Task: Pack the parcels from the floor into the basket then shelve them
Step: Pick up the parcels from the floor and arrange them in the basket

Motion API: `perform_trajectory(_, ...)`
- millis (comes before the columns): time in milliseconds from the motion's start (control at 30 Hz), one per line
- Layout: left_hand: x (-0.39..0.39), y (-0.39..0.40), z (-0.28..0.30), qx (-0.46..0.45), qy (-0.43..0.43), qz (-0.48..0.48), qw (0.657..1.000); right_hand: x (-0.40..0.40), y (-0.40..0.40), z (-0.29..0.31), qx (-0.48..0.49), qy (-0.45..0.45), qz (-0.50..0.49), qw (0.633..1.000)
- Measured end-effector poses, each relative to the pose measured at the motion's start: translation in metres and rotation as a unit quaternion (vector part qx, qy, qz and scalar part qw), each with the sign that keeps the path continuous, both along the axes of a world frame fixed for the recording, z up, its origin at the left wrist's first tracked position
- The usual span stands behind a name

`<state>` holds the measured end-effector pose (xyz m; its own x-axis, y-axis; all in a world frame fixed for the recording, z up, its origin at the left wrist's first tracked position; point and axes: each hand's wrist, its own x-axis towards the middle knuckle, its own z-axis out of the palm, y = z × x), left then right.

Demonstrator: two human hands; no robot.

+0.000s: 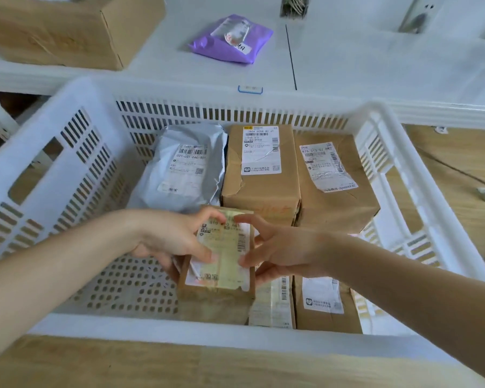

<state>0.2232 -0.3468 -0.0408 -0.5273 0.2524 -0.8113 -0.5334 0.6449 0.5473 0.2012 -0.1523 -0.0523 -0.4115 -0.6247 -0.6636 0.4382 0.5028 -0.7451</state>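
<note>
A white plastic basket (67, 152) with slotted walls and a perforated floor is taking up most of the view, sitting on a wooden floor (459, 175) in front of a white shelf (361, 65). On the shelf a large cardboard box (67, 29) is lying at the far left, and a purple mailer bag (233, 37) is resting near the middle, well apart from the box.

Inside the basket, along the far wall, a grey poly mailer (179, 169) is lying at the left, a tall brown parcel (261, 169) is standing just beside it in the middle, and a brown paper-wrapped parcel (333, 186) is leaning against that one on the right. Near the front wall, two more labelled parcels are sitting side by side: a pale narrow one (275, 303) and a brown box (325, 306) to its right.

Both hands are reaching into the basket and holding a small cardboard box (219, 292) with a taped shipping label on top. The left hand (171, 239) is gripping its left side, fingers curled over the top edge and thumb lying on the label. The right hand (275, 247) is gripping its right side, forefinger and thumb curling onto the label's edge. The small box is sitting at the front middle of the basket, just beside the pale narrow parcel; whether it is resting on the basket floor I cannot tell.
</note>
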Motion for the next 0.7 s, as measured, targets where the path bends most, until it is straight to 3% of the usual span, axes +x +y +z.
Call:
perform_trajectory(133,-0.005,0.001,-0.029,-0.069,0.016,-0.069,0.995,0.004,-0.012,-0.031,0.057,0.031,0.021,0.998)
perform_trajectory(300,-0.018,0.002,-0.058,-0.128,0.047,-0.175,0.975,-0.005,-0.01,-0.05,0.136,0.14,0.117,0.974)
perform_trajectory(467,-0.019,0.001,-0.072,-0.181,0.082,-0.284,0.938,-0.013,-0.006,-0.067,0.195,0.264,0.216,0.919)
perform_trajectory(700,-0.011,0.011,-0.094,-0.204,-0.017,-0.378,0.903,-0.013,-0.009,-0.08,0.222,0.33,0.359,0.845)
